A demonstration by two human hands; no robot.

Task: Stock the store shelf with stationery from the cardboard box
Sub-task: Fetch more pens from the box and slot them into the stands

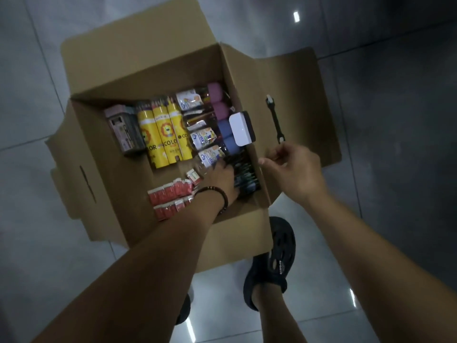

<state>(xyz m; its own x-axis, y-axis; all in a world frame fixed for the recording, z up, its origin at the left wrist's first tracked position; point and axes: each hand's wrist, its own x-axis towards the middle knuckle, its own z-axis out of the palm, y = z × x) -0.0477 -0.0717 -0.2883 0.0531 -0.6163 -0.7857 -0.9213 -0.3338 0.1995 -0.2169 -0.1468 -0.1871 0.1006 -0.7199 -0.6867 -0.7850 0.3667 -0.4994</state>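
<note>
Reaching left hand (220, 177), matte cardboard box (103, 157) (rectangular), yellow tubes (160, 137)

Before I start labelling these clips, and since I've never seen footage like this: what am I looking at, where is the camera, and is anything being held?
There is no machine here: a person wears a camera on the head, so this picture looks down along both arms. An open cardboard box stands on a tiled floor, by the person's black shoe. Inside lie yellow coloured-pencil tubes, red packs and a bundle of dark pens. The left hand reaches into the box at the pens; its fingers are mostly hidden, so whether it grips is unclear. The right hand hovers over the box's right edge, fingers loosely curled, with nothing visible in it.
</note>
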